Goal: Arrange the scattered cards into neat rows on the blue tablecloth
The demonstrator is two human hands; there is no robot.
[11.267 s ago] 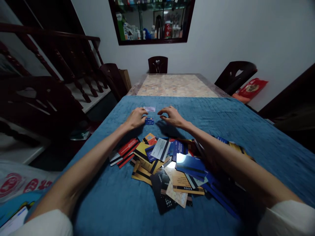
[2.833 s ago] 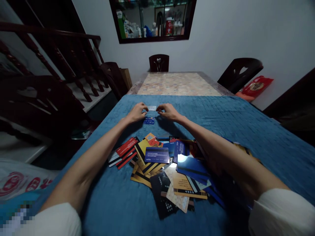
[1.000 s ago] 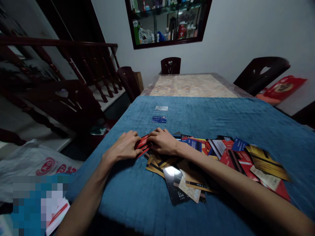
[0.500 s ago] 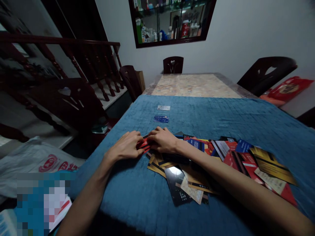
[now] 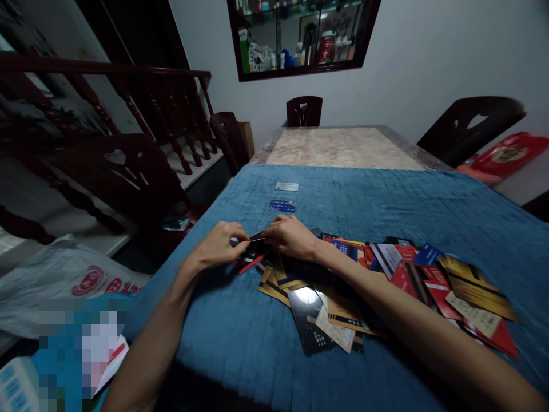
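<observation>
Between my two hands a thin dark card (image 5: 256,239) is held almost edge-on, just above the pile's left end. My left hand (image 5: 223,245) pinches its left end between thumb and fingers. At its other end, the fingers of my right hand (image 5: 291,237) are closed on it. Below lies a red card (image 5: 251,263), partly covered by the hands' shadow. Gold cards (image 5: 274,286), a black card (image 5: 306,329) and several red and blue cards spread to the right under my right forearm. Farther off, a blue card (image 5: 282,206) and a silver card (image 5: 287,186) lie apart.
A blue cloth (image 5: 364,197) covers the near part of the marble-topped table (image 5: 330,146). Dark wooden chairs (image 5: 304,111) stand around it. At the left are a white plastic bag (image 5: 51,286) and a wooden railing (image 5: 107,68); a red bag (image 5: 506,154) is at the right.
My hands have lifted slightly. The red card that was between them now lies lower, and a dark card is tilted up in my fingers. The view has shifted a little.
</observation>
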